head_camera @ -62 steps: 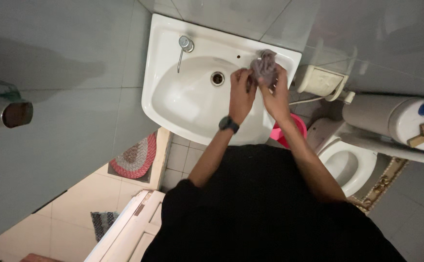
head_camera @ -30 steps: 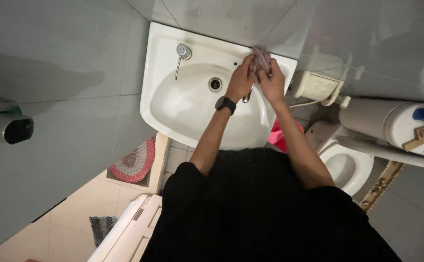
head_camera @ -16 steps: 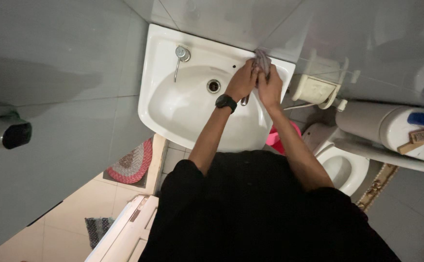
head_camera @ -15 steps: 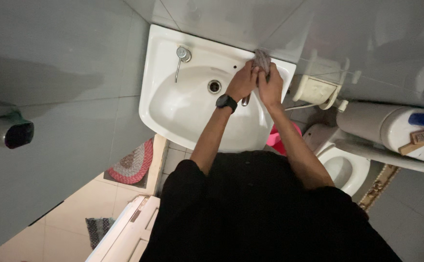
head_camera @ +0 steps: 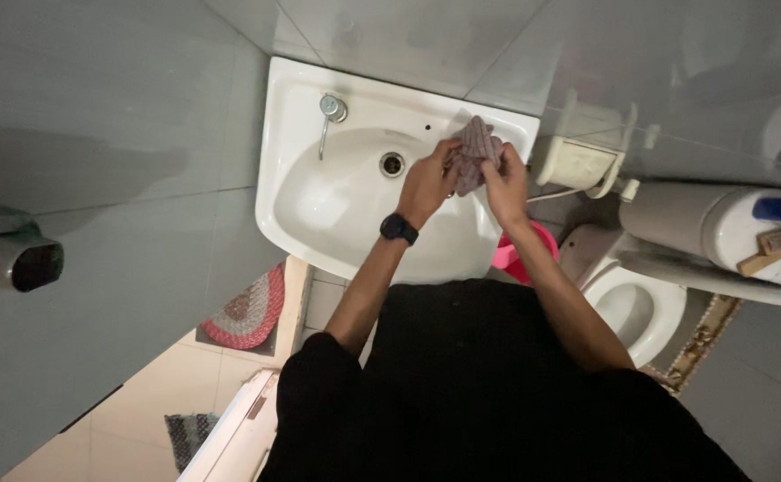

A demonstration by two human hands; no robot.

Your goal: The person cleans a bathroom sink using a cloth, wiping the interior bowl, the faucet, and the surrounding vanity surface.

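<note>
Crumpled grey-mauve ribbed cloth (head_camera: 474, 161): held above the right half of a white ceramic wall basin (head_camera: 319, 201), pinched between both hands. Left hand (head_camera: 426, 183), black wristwatch (head_camera: 397, 228) on its wrist, grips the cloth's edge at 9 o'clock; right hand (head_camera: 506, 183) clasps it at 4 o'clock, fingers curled. Chrome tap (head_camera: 329, 114) at the basin's 11 o'clock; round drain (head_camera: 392, 163) just beside the left hand. White toilet bowl (head_camera: 640, 308) at 4 o'clock from the basin.

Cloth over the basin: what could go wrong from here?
1. The grey cloth is bunched between left hand and right hand near the sink right edge; drips may fall outside.
2. The wristwatch could get wet.
</note>
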